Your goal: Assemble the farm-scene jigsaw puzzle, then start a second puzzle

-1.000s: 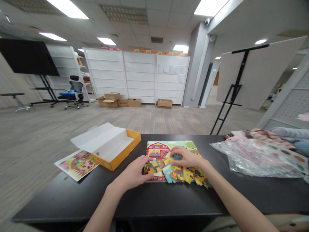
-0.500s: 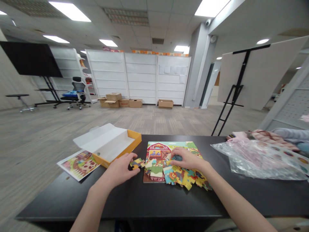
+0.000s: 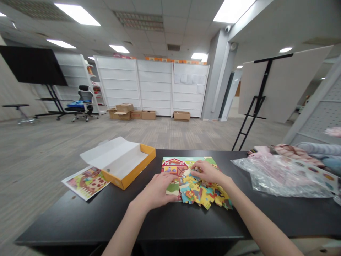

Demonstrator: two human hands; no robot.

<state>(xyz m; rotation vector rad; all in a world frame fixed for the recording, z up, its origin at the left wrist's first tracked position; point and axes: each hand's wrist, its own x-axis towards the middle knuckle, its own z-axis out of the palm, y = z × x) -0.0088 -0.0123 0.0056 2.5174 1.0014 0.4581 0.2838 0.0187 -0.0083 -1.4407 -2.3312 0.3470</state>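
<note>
A farm puzzle board [image 3: 172,163] with a red barn lies on the black table, and a heap of loose puzzle pieces [image 3: 204,193] covers its lower right part. My left hand [image 3: 160,188] rests over the board's left edge, thumb and fingers apart around some pieces; nothing is seen held in it. Over the upper part of the heap is my right hand [image 3: 206,172], its fingers bent together at the pieces. What its fingertips hold is too small to make out.
An open yellow box [image 3: 146,164] with a white inside stands left of the board, partly on a printed farm picture [image 3: 87,182]. Clear plastic bags [image 3: 277,179] and rolled fabrics [image 3: 298,154] lie at the right. The black table's [image 3: 80,220] front edge runs below.
My left hand has moved right, from beside the board onto its left edge, over the pieces there. My right hand has shifted slightly, and the dark piece under its fingers no longer shows.
</note>
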